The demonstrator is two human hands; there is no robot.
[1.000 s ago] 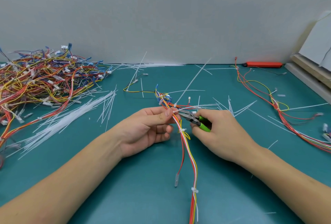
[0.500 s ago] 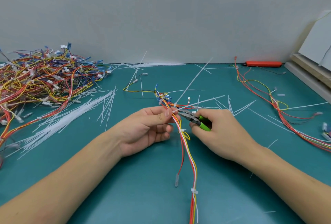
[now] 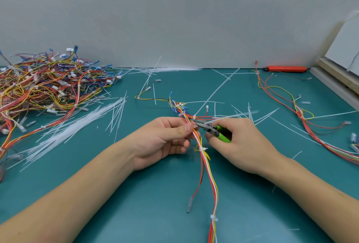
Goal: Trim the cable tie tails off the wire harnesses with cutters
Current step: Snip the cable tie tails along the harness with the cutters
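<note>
My left hand (image 3: 163, 141) pinches a wire harness (image 3: 204, 161) of red, yellow and white wires between thumb and fingers at the table's middle. My right hand (image 3: 239, 143) grips green-handled cutters (image 3: 211, 129); their metal jaws sit at a white cable tie on the harness, just right of my left thumb. A blurred white tie tail (image 3: 233, 116) slants up and right from the jaws. Two more ties with short stubs sit lower on the harness (image 3: 202, 149), (image 3: 213, 219). The harness runs down off the bottom edge.
A big tangled pile of harnesses (image 3: 42, 87) fills the left. Loose white tie tails (image 3: 77, 126) lie beside it and scattered over the teal mat (image 3: 136, 204). Another harness (image 3: 303, 118) lies at right, an orange tool (image 3: 285, 69) by the wall, wooden boards (image 3: 338, 79) at far right.
The white tie tail at the cutter jaws has swung and blurs, now slanting up and right. Both hands stay almost where they were.
</note>
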